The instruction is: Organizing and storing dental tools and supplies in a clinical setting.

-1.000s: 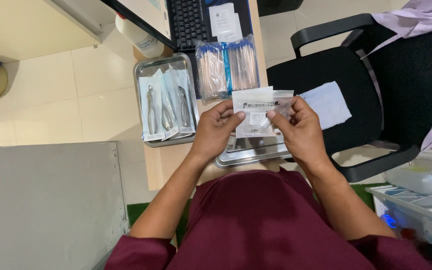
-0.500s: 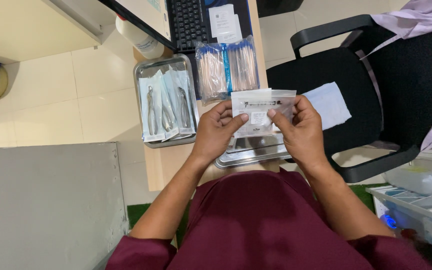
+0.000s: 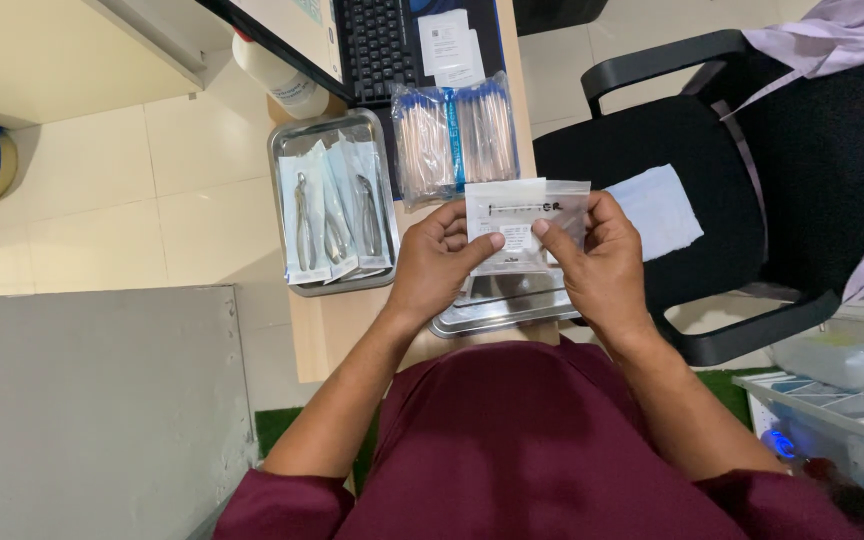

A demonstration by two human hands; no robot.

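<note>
Both hands hold one clear sealed pouch (image 3: 518, 212) with a thin dark instrument and a white label inside. My left hand (image 3: 437, 262) pinches its left edge, thumb on the front. My right hand (image 3: 602, 262) grips its right edge. The pouch hangs above a shiny steel tray (image 3: 512, 308) at the desk's near edge, which the hands partly hide.
A second steel tray (image 3: 287, 145) on the left holds pouched metal forceps (image 3: 334, 215). Behind the pouch lies a clear bag of wooden sticks (image 3: 455, 135), then a keyboard (image 3: 372, 45) and a white bottle (image 3: 280, 78). A black office chair (image 3: 752, 180) with a white sheet (image 3: 660, 210) stands right.
The pouch has been turned a little and lifted slightly between my hands. Both hands keep their grip on its edges.
</note>
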